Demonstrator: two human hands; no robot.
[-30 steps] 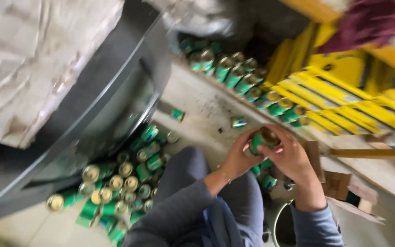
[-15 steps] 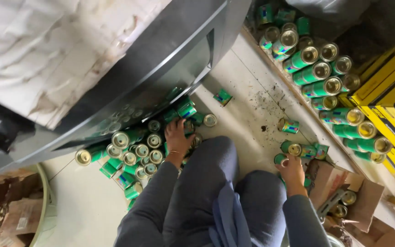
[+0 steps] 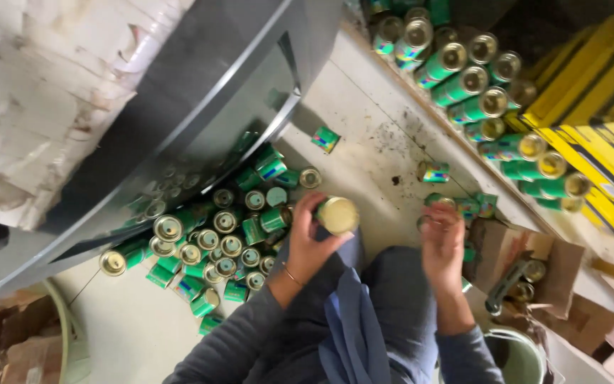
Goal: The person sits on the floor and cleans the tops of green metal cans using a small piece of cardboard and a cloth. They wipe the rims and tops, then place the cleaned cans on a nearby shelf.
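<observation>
**A one-handed hold above a crowded floor**

While the left hand (image 3: 305,240) grips a small green metal can with a pale gold end (image 3: 337,215), fingers wrapped round its side and the end facing up toward the camera, the can sits clear of the floor just above the person's knee. The right hand (image 3: 442,240) is lower and to the right, its fingers curled over the small cluster of green cans (image 3: 463,208) lying by the knee; whether it actually clasps one I cannot tell, since the fingers hide what is under them.

The main risk, as I judge it, is a slip. The held can is pinched from one side only, so a loosened thumb would drop it into the dense heap of green cans (image 3: 207,245) lying against the curved grey metal housing (image 3: 200,92), and those cans (many on their sides) would roll easily.

A second hazard is the right hand working half blind: it is close to the open brown cardboard box (image 3: 534,267), and a careless sweep could knock loose cans under the row of larger green cans (image 3: 477,85) stacked along the yellow metal frame (image 3: 598,78).

The pale concrete floor (image 3: 364,149) also has stray single cans lying on it, easy to kick when the knees shift.
</observation>
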